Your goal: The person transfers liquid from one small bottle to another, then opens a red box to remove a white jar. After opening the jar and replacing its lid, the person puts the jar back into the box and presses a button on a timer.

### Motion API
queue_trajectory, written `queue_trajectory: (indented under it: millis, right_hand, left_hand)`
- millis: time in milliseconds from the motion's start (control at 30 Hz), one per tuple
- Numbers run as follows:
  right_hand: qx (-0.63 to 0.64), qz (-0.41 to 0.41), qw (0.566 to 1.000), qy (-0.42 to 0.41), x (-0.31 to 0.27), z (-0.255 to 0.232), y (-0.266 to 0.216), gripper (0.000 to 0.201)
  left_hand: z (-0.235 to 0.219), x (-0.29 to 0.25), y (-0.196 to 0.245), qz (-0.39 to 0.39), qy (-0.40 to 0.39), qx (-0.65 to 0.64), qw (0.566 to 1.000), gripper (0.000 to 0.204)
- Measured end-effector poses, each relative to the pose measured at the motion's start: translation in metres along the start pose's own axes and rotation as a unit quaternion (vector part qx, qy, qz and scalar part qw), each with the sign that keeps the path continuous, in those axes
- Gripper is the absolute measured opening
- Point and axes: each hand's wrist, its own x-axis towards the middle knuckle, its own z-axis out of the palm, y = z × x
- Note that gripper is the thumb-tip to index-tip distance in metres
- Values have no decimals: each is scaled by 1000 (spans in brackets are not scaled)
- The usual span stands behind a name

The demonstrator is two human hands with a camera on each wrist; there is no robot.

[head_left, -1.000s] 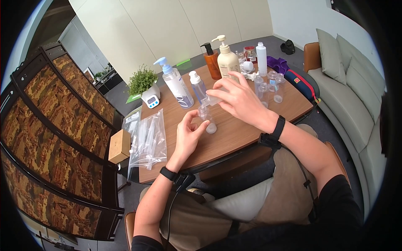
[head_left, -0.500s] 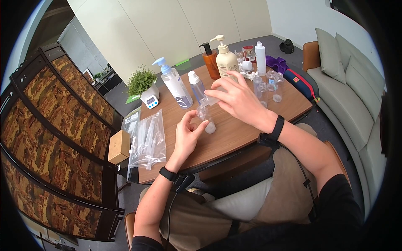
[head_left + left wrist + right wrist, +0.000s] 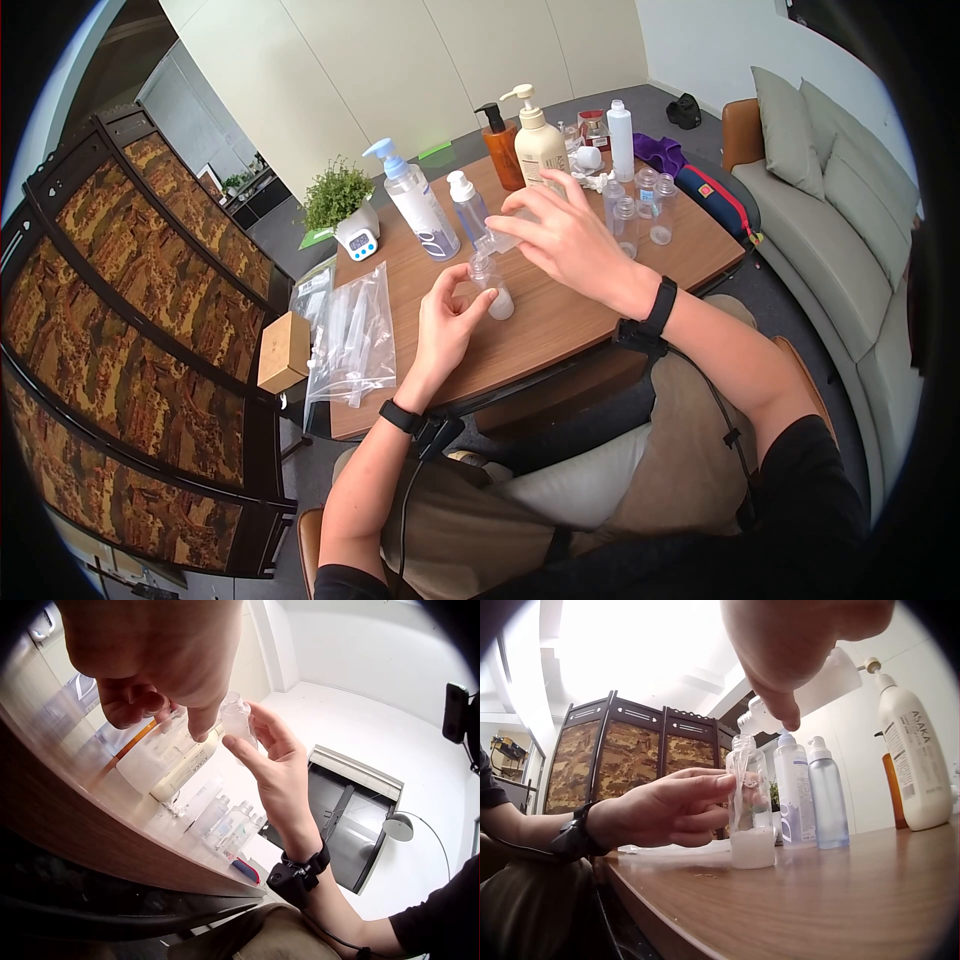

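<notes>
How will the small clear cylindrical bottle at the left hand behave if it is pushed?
The small clear bottle may tip, being tall and narrow; the whitish liquid low inside probably steadies it slightly. Its smooth wall could feel slippery.

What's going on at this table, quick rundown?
Someone looks to be decanting by hand. The right hand tips a translucent bottle over the mouth of an upright clear bottle, steadied on the table by the left hand. Whitish streaks run down inside the clear one, with a shallow cloudy layer at the bottom; most of it is unfilled. Several small clear bottles and pump bottles stand nearby.
</notes>
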Motion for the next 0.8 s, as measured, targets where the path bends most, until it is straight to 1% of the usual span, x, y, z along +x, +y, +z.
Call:
queue_trajectory:
  millis: [267, 533, 800]
  right_hand:
    - [-3, 0, 1000, 2, 0, 0, -1, 40]
    - [-5, -4, 1000, -1, 0, 0, 0, 43]
    - [-6, -3, 1000, 3, 0, 1, 0, 42]
  left_hand:
    - [-1, 0, 1, -7, -5, 17, 1000, 47]
    - [0, 0, 0, -1, -1, 8, 1000, 46]
    - [-1, 0, 0, -1, -4, 9, 1000, 44]
